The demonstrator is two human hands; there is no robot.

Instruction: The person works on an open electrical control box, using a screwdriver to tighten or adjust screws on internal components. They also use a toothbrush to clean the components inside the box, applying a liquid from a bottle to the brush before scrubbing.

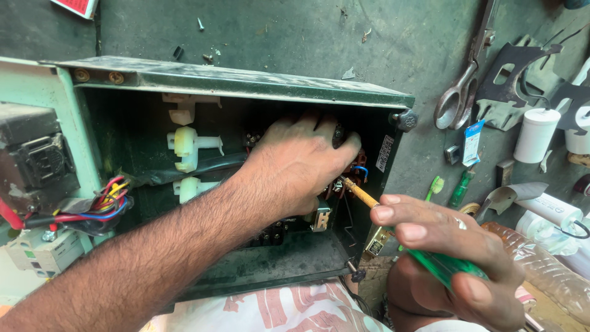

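An open dark green metal electrical box (246,83) lies on its side in front of me. My left hand (298,163) reaches deep inside it, fingers curled over a part among the small coloured wires (359,171) at the right end; what it grips is hidden. My right hand (452,255) holds a screwdriver with a clear green handle (445,264). Its yellowish shaft (359,193) points up and left into the box, with the tip just under my left fingers. White plastic fittings (187,144) stand on the box's inner back wall.
A bundle of red, blue, yellow and black wires (101,206) leaves the box at left, beside a pale green panel (37,92). Right of the box lie scissors (461,86), black metal brackets (513,71), white tape rolls (534,135), a small green screwdriver (461,187) and a clear plastic bottle (553,270).
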